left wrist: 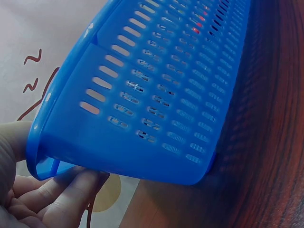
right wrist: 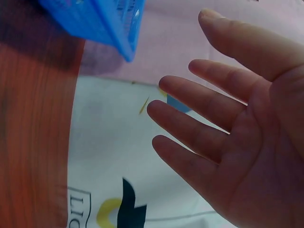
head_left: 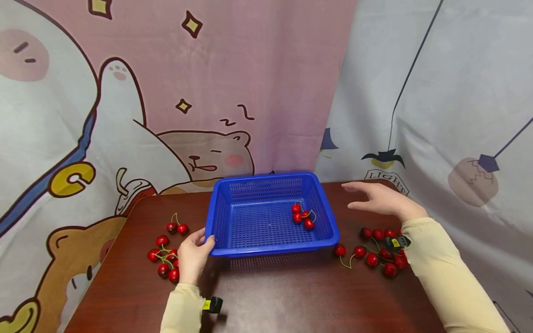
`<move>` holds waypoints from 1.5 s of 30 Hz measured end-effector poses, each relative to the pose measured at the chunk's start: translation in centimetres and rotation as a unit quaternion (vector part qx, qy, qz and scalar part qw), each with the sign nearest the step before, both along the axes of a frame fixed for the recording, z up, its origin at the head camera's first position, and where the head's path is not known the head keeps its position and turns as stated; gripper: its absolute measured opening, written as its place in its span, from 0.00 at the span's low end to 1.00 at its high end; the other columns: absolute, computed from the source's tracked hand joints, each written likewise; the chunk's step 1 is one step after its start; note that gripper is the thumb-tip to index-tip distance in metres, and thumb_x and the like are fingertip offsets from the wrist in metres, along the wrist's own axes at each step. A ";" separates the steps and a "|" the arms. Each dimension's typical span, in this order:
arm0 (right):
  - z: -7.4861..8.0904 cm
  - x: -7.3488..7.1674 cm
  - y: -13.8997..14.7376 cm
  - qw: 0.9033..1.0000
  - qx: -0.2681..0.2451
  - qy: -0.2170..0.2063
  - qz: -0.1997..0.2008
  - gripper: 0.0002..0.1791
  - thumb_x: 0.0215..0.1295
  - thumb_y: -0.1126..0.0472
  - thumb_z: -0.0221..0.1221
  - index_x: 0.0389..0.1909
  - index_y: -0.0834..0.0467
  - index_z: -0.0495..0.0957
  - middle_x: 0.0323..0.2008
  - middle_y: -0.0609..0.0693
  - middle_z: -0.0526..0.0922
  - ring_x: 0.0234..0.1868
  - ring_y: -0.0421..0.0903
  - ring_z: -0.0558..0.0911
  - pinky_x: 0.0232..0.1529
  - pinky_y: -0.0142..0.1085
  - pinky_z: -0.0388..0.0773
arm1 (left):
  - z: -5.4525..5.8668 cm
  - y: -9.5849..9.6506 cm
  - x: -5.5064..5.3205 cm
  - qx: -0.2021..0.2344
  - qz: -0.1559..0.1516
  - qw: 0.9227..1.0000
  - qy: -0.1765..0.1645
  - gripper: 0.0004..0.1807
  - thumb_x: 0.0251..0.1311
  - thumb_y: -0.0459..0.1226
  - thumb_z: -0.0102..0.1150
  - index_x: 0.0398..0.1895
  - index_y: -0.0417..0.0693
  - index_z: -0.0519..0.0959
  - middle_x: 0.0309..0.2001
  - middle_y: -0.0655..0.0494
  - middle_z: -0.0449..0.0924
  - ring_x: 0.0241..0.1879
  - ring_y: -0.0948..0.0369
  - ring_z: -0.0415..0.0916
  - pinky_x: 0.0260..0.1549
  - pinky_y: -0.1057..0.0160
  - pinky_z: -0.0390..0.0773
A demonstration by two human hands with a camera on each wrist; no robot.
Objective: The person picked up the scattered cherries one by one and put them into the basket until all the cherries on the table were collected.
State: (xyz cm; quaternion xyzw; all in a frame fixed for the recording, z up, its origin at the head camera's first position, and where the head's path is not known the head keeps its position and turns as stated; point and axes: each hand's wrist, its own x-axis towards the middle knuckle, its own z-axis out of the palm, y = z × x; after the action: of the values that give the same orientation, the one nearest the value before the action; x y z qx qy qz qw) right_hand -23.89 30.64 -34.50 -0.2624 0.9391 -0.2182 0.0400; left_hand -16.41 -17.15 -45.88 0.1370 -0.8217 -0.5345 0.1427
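A blue plastic basket (head_left: 266,249) with slotted walls is at the middle of the table, with a few red cherries (head_left: 309,224) on the right part of its floor. My left hand (head_left: 195,255) grips the basket's near left corner. In the left wrist view the thumb is on one side of the rim and the curled fingers (left wrist: 71,199) are beneath it. My right hand (head_left: 381,200) hovers to the right of the basket, apart from it. Its fingers (right wrist: 190,126) are spread and nearly straight in the right wrist view, and the palm holds nothing.
Cherries with green stems lie in a left group (head_left: 163,270) beside my left hand and a right group (head_left: 372,260) below my right forearm, which partly covers them. The brown table (head_left: 266,296) ends at a cartoon-printed curtain (head_left: 266,83).
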 end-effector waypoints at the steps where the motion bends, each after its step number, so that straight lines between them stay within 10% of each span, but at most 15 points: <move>1: -0.1 0.1 0.4 1.000 0.001 0.001 -0.004 0.34 0.65 0.49 0.65 0.67 0.61 0.71 0.63 0.58 0.76 0.64 0.60 0.72 0.60 0.57 0.68 | 0.0 0.0 0.0 0.000 0.000 1.000 0.000 0.21 0.59 0.35 0.65 0.53 0.31 0.81 0.43 0.37 0.85 0.38 0.52 0.84 0.29 0.76 0.75; 23: -5.1 4.0 3.2 1.000 0.005 0.023 -0.005 0.33 0.60 0.54 0.69 0.64 0.61 0.74 0.60 0.58 0.78 0.60 0.60 0.75 0.56 0.57 0.72 | -0.1 -0.1 0.2 -0.002 0.001 1.000 0.004 0.20 0.59 0.35 0.66 0.53 0.32 0.81 0.41 0.37 0.85 0.38 0.52 0.84 0.29 0.76 0.75; 45: -10.1 7.3 1.0 0.984 0.032 0.142 0.102 0.26 0.47 0.60 0.76 0.51 0.57 0.83 0.46 0.45 0.85 0.47 0.46 0.81 0.45 0.46 0.80 | -0.1 0.1 0.1 0.004 0.002 1.000 0.004 0.21 0.59 0.34 0.66 0.53 0.31 0.81 0.43 0.37 0.85 0.38 0.52 0.84 0.29 0.76 0.75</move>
State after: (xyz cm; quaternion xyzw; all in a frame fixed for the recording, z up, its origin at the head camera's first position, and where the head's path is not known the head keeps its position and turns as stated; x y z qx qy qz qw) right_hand -16.61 31.65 -44.61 -0.3833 0.9102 -0.1436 -0.0633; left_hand -16.34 -17.06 -45.97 0.1366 -0.8186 -0.5383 0.1464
